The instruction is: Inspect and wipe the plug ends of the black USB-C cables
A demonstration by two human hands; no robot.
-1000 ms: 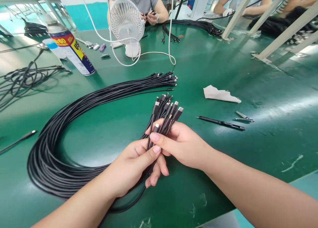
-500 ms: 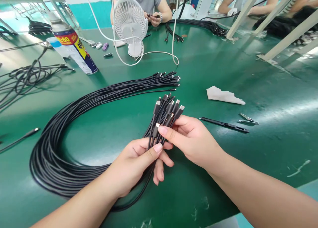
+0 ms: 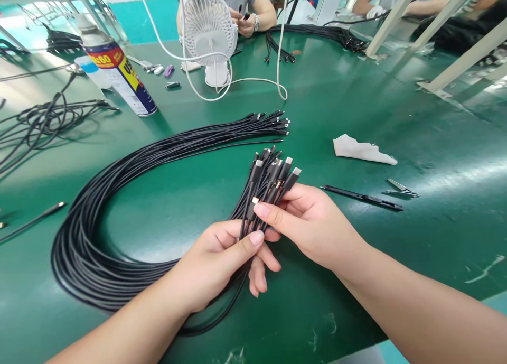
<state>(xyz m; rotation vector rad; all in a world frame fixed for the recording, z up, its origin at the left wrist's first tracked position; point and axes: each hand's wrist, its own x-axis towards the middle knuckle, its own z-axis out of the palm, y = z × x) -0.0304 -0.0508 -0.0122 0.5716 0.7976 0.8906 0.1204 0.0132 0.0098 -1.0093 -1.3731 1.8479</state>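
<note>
A thick bundle of black USB cables [image 3: 85, 216] curves in a U on the green table. Its far ends [image 3: 273, 122] lie on the tabletop behind my hands. My left hand [image 3: 225, 258] is closed round the near end of the bundle, thumb on top, just below the plugs. At the plugs, my right hand [image 3: 312, 221] pinches a black connector [image 3: 251, 210] with a metal tip between thumb and fingers. Several other plugs [image 3: 287, 168] fan out above my right fingers. Part of the cables is hidden behind my left hand and forearm.
A spray can [image 3: 122, 78] and a white fan [image 3: 209, 31] with a looping cord stand at the back. Right of my hands lie a black pen [image 3: 362, 197], tweezers-like metal pieces [image 3: 402, 189] and a white scrap [image 3: 362, 149]. A co-worker's hands [image 3: 246, 25] are across the table.
The whole scene has shifted slightly in view. Both hands keep their hold, with hardly any movement; the plugs have fanned a little. The co-worker's hands have moved slightly.
</note>
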